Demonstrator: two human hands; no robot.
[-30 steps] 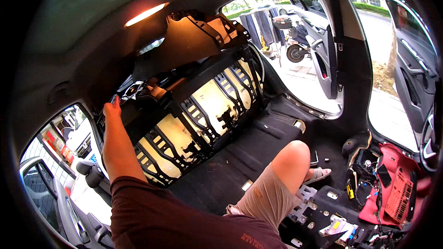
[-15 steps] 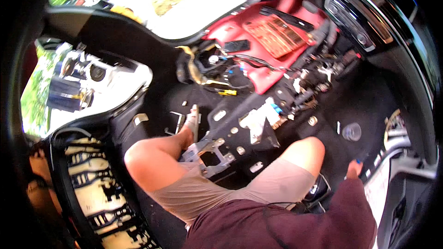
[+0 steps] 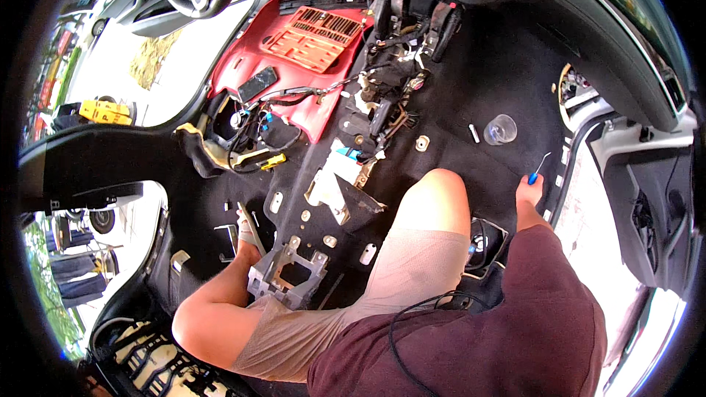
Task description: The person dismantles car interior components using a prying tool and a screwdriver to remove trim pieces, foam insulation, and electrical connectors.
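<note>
In my right hand (image 3: 528, 195) is a hook pick (image 3: 533, 178) with a blue handle and a thin metal shaft bent at the tip. The fingers are closed round the handle and the shaft points up and away from me. This hand is at the right door sill, over the edge of the black carpet. A clear plastic cup (image 3: 501, 130) stands on the carpet beyond it, with a small white tube (image 3: 473, 133) to the cup's left. My left hand is out of view.
Exposed wiring (image 3: 397, 95) runs along the centre tunnel. A grey metal bracket (image 3: 288, 278) sits between my legs. On a red cover (image 3: 235, 66) lie an orange tool case (image 3: 315, 38) and a black phone (image 3: 257, 84). A yellow-handled tool (image 3: 273, 162) is near the loose wires.
The view has swung, so the car interior sits further left in the picture. The hook pick in my right hand now shows clearly; before, only a bit of blue was visible.
</note>
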